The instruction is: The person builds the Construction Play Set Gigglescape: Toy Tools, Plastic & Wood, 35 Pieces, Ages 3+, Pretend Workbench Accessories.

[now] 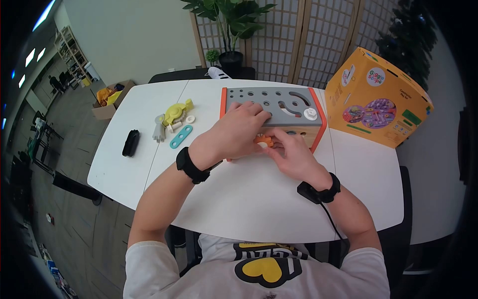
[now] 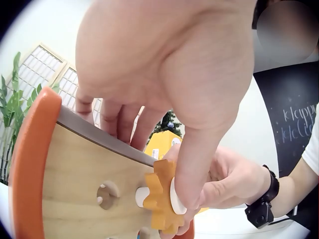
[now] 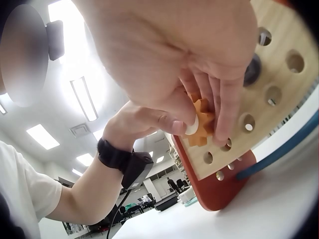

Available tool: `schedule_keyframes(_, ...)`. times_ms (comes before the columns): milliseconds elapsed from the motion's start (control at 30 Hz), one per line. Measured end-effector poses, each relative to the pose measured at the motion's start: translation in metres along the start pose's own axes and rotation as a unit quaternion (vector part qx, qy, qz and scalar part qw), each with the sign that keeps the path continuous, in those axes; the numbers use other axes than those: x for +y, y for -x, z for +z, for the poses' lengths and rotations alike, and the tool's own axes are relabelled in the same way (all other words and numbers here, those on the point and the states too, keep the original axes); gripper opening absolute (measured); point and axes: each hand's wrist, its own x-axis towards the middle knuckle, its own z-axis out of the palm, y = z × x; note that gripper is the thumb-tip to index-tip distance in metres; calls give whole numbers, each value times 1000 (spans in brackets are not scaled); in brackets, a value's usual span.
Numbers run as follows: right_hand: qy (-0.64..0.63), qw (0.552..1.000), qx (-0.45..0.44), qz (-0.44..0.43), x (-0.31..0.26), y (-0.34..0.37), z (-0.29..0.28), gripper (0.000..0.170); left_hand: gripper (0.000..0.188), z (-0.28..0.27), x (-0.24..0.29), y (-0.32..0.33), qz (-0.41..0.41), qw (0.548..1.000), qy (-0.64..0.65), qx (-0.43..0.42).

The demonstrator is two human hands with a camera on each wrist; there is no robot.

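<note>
A toy workbench (image 1: pixel 285 121) with a grey top and orange sides stands before me, its wooden front panel (image 2: pixel 75 184) full of round holes. At that panel, an orange gear (image 2: pixel 164 199) sits on a white bolt (image 2: pixel 142 196), whose shaft shows between gear and wood. My left hand (image 1: pixel 236 130) presses its thumb on the bolt's head, its other fingers reaching over the bench top. Fingers and thumb of my right hand (image 1: pixel 295 155) hold the gear from the other side. A white hexagonal piece (image 1: pixel 310 114) is on the grey top at the right.
Left on the white table lie a yellow toy piece (image 1: pixel 174 113), a grey piece (image 1: pixel 159 130), a teal strip (image 1: pixel 180 137), small cream parts (image 1: pixel 190 119) and a black case (image 1: pixel 131 143). A large yellow box (image 1: pixel 378 97) stands at the right. A cable (image 1: pixel 328 217) hangs from my right wrist.
</note>
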Motion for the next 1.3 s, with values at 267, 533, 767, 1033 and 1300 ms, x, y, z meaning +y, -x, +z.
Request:
schedule_keyframes(267, -29, 999, -27, 8, -2, 0, -7, 29, 69, 14, 1, 0, 32, 999, -3, 27)
schedule_keyframes(533, -59, 994, -59, 65, -13, 4, -22, 39, 65, 19, 4, -4, -4, 1000, 10, 25)
schedule_keyframes(767, -45, 995, -24, 81, -24, 12, -39, 37, 57, 18, 1, 6, 32, 996, 11, 87)
schedule_keyframes(1033, 187, 974, 127, 15, -11, 8, -89, 24, 26, -23, -72, 44, -103, 968, 49, 224)
schedule_keyframes(1300, 149, 982, 63, 93, 14, -3, -92, 41, 37, -12, -235, 107, -405, 905, -76, 104)
